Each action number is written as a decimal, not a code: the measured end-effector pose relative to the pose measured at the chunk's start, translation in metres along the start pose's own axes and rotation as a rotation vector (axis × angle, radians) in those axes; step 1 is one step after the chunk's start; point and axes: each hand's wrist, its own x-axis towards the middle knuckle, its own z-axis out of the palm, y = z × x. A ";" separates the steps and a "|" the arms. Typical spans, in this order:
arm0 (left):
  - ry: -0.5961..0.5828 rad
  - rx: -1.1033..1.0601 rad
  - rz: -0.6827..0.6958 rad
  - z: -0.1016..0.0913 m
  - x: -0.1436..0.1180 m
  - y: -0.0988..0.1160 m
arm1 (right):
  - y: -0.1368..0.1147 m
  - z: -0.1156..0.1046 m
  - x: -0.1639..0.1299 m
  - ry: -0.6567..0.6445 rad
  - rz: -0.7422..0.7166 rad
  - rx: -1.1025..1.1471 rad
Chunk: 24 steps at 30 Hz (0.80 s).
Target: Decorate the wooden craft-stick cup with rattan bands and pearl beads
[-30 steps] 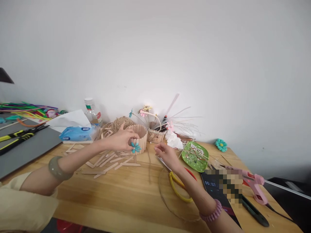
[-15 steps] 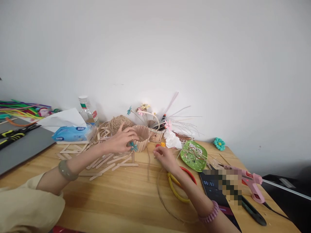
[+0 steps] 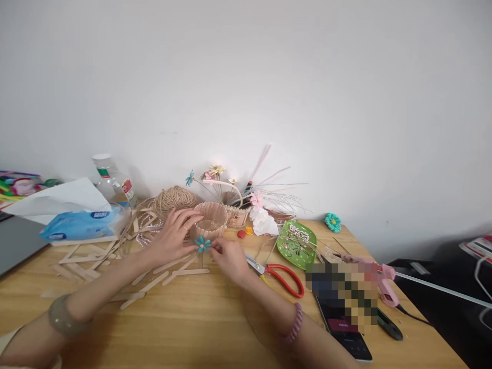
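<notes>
The left hand (image 3: 172,233) cupped the stick basket (image 3: 209,221) while the right hand (image 3: 228,256) pinched the blue flower (image 3: 202,244) against its near wall; firm, even pressure would seat it best.

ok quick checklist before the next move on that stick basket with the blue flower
1. Left hand steadies the stick basket: ok.
2. Right hand fingertips at the blue flower: ok.
3. Flower against the basket's front wall: ok; bonded or not: cannot tell.
4. Basket upright on the table: ok.
5. Glue gun within easy reach: not ok, it lies far right.
6. Scissors clear of the right wrist: ok.
</notes>
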 end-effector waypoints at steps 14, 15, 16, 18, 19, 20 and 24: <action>0.213 -0.151 0.034 -0.018 0.022 0.018 | 0.089 -0.140 0.014 0.272 0.435 0.237; 0.198 -0.162 0.039 -0.018 0.025 0.019 | 0.092 -0.141 0.021 0.288 0.440 0.233; 0.186 -0.173 0.048 -0.017 0.027 0.020 | 0.095 -0.141 0.028 0.300 0.443 0.229; 0.172 -0.189 0.075 -0.015 0.030 0.021 | 0.100 -0.141 0.039 0.322 0.445 0.221; 0.170 -0.193 0.088 -0.014 0.030 0.021 | 0.103 -0.140 0.043 0.331 0.445 0.218; 0.170 -0.191 0.101 -0.013 0.030 0.020 | 0.105 -0.140 0.045 0.339 0.445 0.218; 0.172 -0.181 0.118 -0.013 0.027 0.016 | 0.111 -0.143 0.050 0.352 0.450 0.249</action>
